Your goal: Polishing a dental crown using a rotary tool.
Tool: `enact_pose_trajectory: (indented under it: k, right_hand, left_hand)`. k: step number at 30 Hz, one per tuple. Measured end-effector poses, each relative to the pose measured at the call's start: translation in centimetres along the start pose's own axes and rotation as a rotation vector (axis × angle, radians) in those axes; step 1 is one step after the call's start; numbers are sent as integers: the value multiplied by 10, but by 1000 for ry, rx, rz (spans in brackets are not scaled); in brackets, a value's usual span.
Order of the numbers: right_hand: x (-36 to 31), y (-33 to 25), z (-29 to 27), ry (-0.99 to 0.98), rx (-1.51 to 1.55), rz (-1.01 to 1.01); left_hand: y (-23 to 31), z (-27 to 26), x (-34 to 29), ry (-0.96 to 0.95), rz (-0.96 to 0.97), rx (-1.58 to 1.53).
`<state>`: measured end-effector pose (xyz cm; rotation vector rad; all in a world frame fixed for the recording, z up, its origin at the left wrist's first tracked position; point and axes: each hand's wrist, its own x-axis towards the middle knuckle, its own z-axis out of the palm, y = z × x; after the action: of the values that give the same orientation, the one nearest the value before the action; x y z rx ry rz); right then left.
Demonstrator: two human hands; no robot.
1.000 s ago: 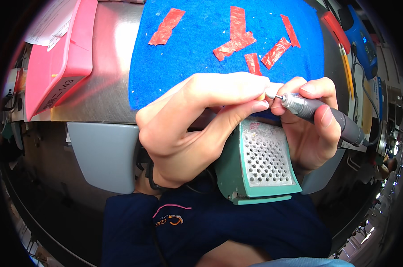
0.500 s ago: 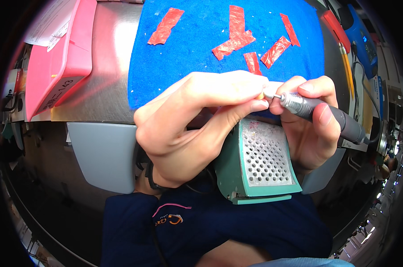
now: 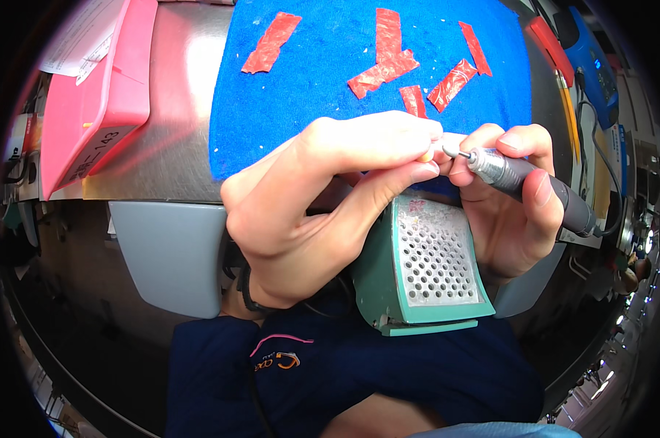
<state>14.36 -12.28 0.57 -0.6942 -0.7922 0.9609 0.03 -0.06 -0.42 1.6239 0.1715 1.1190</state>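
Between the thumb and fingertips of my left hand [image 3: 300, 212] is a small pale yellowish piece [image 3: 427, 156], mostly hidden by the fingers, so its kind is not clear. My right hand [image 3: 508, 226] grips a dark grey rotary handpiece [image 3: 527, 182] with a silver front end. Its thin shank carries a rounded pale tip [image 3: 450, 149], which points left at the piece, very close to it; I cannot tell whether they touch. Below both hands stands a green box with a perforated metal grille [image 3: 439, 255], dusted white.
A blue towel [image 3: 308, 109] covers the bench, with several strips of red film [image 3: 273, 44] on it. At the left stands a pink bin [image 3: 125, 87] holding papers. A blue device [image 3: 592, 66] and a cable lie at the right. A grey armrest-like panel [image 3: 173, 255] sits below the bench edge.
The handpiece has shifted slightly to the right, and more of its pale tip and shank shows. My left hand has barely moved and keeps its pinch.
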Motion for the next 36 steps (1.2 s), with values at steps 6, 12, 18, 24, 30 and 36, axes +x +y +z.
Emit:
enact_pose_trajectory:
  k: [6, 12, 18, 24, 30, 36]
  right_hand:
    - [1, -3, 2, -5, -52, 18]
    - [0, -3, 7, 24, -57, 30]
    - [1, -2, 10, 43, -70, 13]
    - [1, -3, 6, 6, -68, 23]
    - [0, -1, 4, 27, -17, 13]
    - [1, -1, -1, -1, -18, 10]
  left_hand:
    - [-1, 0, 0, 10, 2, -12]
    - [1, 1, 0, 21, -21, -34]
    - [0, 2, 0, 29, -16, -57]
    - [-1, 2, 1, 25, -8, -48]
    - [-1, -1, -1, -2, -11, 8]
    - [-2, -1, 1, -21, 17, 21]
